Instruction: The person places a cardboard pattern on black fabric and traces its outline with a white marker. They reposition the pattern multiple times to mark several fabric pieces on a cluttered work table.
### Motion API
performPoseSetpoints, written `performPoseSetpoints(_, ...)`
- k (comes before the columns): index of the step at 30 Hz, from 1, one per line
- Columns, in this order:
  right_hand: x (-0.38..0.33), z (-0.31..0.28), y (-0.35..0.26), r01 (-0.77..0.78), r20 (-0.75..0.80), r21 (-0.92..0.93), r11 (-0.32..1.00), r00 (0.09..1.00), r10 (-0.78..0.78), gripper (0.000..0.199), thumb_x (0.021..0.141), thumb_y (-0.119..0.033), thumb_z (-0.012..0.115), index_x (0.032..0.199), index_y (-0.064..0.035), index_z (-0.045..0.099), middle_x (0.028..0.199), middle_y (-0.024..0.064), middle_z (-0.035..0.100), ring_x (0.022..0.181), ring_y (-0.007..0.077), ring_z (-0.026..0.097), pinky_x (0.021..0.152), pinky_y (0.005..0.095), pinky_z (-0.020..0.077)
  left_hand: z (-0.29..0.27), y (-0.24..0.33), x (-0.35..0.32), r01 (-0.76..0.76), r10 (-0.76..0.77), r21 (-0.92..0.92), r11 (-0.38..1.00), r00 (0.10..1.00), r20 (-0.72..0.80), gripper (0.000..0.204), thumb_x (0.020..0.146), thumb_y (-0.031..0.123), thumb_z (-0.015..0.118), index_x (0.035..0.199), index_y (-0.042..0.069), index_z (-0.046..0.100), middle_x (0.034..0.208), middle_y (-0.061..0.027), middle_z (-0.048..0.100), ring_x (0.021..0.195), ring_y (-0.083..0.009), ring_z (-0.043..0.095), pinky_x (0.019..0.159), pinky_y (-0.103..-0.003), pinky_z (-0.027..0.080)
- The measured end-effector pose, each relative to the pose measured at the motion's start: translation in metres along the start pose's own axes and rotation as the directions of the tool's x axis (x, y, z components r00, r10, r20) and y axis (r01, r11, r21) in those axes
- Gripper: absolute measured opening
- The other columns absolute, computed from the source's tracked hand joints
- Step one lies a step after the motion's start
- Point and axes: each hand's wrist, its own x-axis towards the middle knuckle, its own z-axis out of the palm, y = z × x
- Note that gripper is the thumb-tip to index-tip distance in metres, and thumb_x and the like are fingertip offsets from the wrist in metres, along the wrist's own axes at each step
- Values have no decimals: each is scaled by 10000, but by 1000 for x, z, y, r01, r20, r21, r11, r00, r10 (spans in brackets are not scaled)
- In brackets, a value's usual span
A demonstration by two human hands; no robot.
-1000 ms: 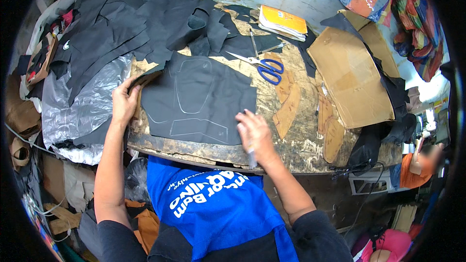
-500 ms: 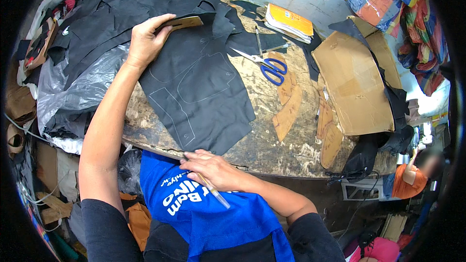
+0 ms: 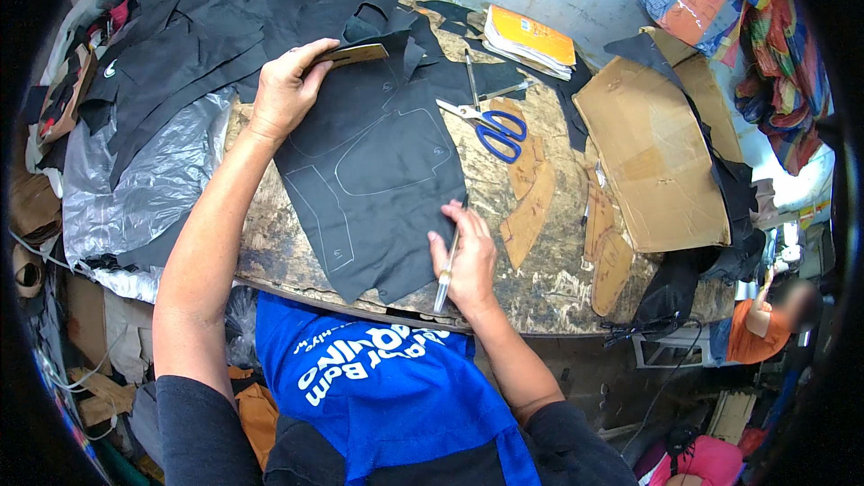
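Black sheet [image 3: 387, 225] part-outlined, blank toward four o'clock; tan piece [image 3: 360, 55] being pinched by left hand [image 3: 292, 88], pen [image 3: 444, 290] by right hand [image 3: 472, 263].

Beyond the right hand [image 3: 472, 263], a rectangular, orange-covered paper notebook [image 3: 531, 39] lies near a creased brown cardboard box [image 3: 655, 157], off to that hand's right

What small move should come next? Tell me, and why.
Perhaps lower the flat tan piece onto the flexible black sheet: the left hand grips it, the right hand holds a slim clear-barrelled pen, and the sheet's lower-right area shows no large outline.
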Motion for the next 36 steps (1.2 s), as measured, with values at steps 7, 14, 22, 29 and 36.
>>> performPoseSetpoints(7,-39,12,-20,233,180,87,969,953,-245,312,683,-91,723,975,-42,623,1051,163,628,1043,360,548,896,419,450,5,-2,9,-31,27,-39,999,994,-104,268,780,25,671,1042,79,659,854,-110,666,722,-192,654,653,-276,503)
performPoseSetpoints(14,-31,4,-11,169,178,230,958,961,-212,300,696,-112,747,968,-46,640,1012,152,649,946,337,608,833,378,491,-3,0,-15,302,-434,-369,879,826,-359,184,829,67,649,995,-6,614,853,-51,644,765,-130,607,691,-256,489)
performPoseSetpoints(22,-42,7,-19,-401,336,853,334,912,236,306,814,98,611,1092,25,505,1001,125,608,909,151,615,767,255,520,4,147,-149,575,-778,-804,-154,430,457,173,866,25,604,992,21,485,947,-116,627,873,-204,631,799,-350,534)
performPoseSetpoints(29,1,-7,9,-475,413,693,542,878,242,235,789,47,655,1000,4,561,894,63,617,764,73,581,616,190,480,-10,174,-176,949,-591,-308,-63,213,778,196,832,147,701,788,33,547,760,-90,653,733,-135,656,628,-243,531)
performPoseSetpoints(36,46,10,23,-252,414,507,824,910,23,290,709,38,698,979,1,598,867,70,640,804,123,607,714,257,492,15,153,-154,88,-127,93,992,764,633,691,783,449,653,1344,113,429,1390,-117,418,1343,-292,305,1058,-627,138)
